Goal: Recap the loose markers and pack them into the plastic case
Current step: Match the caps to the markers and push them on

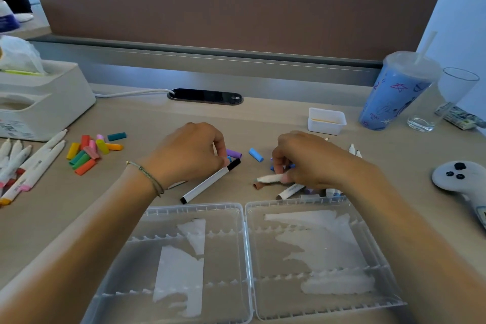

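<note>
Plastic case (pixel 247 258) lying open and flat at 6 o'clock on the desk (pixel 147 116), two clear halves side by side, no markers in either. Off at 9 o'clock, tissue box (pixel 39 102), and below it a row of uncapped white markers (pixel 23 166) at the left edge. Up at 2 o'clock, blue tumbler (pixel 394 95) with a straw, an empty glass (pixel 444 100) just beside it. At 3 o'clock, white controller (pixel 462 179). Left hand (pixel 189 152) at centre, fingers curled, pinching the black-capped end of a white marker (pixel 210 183) that slants toward 7 o'clock. Right hand (pixel 307 160) toward 3 o'clock of it, fingers curled round a shorter white marker (pixel 271 178), over more markers half hidden beneath. Pile of loose coloured caps (pixel 92 151) at 10 o'clock. Between the hands, a light blue cap (pixel 256 154) and a purple cap (pixel 234 153). Small white tray (pixel 326 121) at 1 o'clock.
</note>
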The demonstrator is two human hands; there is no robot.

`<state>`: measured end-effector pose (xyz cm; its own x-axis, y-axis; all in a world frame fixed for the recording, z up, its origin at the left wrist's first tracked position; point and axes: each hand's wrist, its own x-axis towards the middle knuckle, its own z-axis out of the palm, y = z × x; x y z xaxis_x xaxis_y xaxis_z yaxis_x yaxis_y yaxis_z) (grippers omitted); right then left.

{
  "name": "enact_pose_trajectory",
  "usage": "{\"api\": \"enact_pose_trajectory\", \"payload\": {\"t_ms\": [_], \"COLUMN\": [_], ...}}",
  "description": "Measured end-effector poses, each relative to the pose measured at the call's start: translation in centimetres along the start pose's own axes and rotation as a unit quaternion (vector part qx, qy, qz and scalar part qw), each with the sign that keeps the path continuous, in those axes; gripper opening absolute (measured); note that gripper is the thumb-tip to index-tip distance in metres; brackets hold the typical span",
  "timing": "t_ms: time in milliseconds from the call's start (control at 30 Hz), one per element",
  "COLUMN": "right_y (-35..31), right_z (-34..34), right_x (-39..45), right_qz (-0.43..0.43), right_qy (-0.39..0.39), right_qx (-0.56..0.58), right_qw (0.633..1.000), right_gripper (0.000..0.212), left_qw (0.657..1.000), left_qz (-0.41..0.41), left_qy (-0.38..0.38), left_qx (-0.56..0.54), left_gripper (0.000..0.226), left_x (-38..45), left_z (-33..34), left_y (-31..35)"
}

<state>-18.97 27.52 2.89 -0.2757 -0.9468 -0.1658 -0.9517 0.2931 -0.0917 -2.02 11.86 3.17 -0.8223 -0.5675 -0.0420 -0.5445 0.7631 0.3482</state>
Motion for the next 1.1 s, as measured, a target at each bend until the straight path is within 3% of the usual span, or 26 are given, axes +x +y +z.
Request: {"api": "enact_pose_trajectory", "payload": {"t_ms": [100, 167, 233, 367, 467, 533, 600, 733, 933, 1100], "right_y": [0.8, 0.8, 0.5, -0.7, -1.0, -0.4, 0.4, 0.0, -1.4, -1.7], "right_z": [-1.2, -1.7, -1.8, -1.3, -1.4, -1.2, -0.8, -0.4, 0.7, 0.4], "right_x": [-0.4, -0.4, -0.3, 0.2, 0.3, 0.6, 1.4, 3.7, 6.1, 6.2], "right_qz": [0.007, 0.007, 0.011, 0.023, 0.021, 0.037, 0.063, 0.069, 0.015, -0.020], "right_qy": [0.038, 0.070, 0.092, 0.123, 0.128, 0.146, 0.178, 0.130, 0.069, 0.050], "right_qx": [0.126, 0.267, 0.369, 0.471, 0.506, 0.463, 0.351, 0.190, 0.071, 0.038], "right_qw": [0.991, 0.961, 0.925, 0.873, 0.852, 0.873, 0.917, 0.971, 0.995, 0.998], "right_gripper": [0.008, 0.011, 0.009, 0.006, 0.005, 0.009, 0.010, 0.008, 0.021, 0.014], "left_qw": [0.999, 0.986, 0.950, 0.898, 0.885, 0.882, 0.880, 0.870, 0.880, 0.888], "left_qz": [0.011, 0.016, 0.018, 0.003, -0.019, -0.034, -0.047, -0.073, -0.084, -0.082], "left_qy": [-0.021, -0.052, -0.064, -0.001, 0.022, 0.014, 0.002, -0.003, -0.021, -0.011], "left_qx": [-0.042, -0.157, -0.304, -0.440, -0.465, -0.470, -0.473, -0.487, -0.466, -0.452], "left_gripper": [0.006, 0.012, 0.017, 0.017, 0.016, 0.016, 0.016, 0.018, 0.019, 0.020], "left_x": [0.1, 0.0, -0.3, -0.3, -0.2, -0.1, -0.1, -0.1, 0.0, 0.1], "left_z": [-0.3, -0.4, -0.2, 0.4, 0.4, 0.0, -0.7, -1.7, -1.6, -1.7], "left_y": [0.2, 0.7, 1.6, 2.7, 2.7, 2.5, 2.0, 1.2, 0.9, 0.7]}}
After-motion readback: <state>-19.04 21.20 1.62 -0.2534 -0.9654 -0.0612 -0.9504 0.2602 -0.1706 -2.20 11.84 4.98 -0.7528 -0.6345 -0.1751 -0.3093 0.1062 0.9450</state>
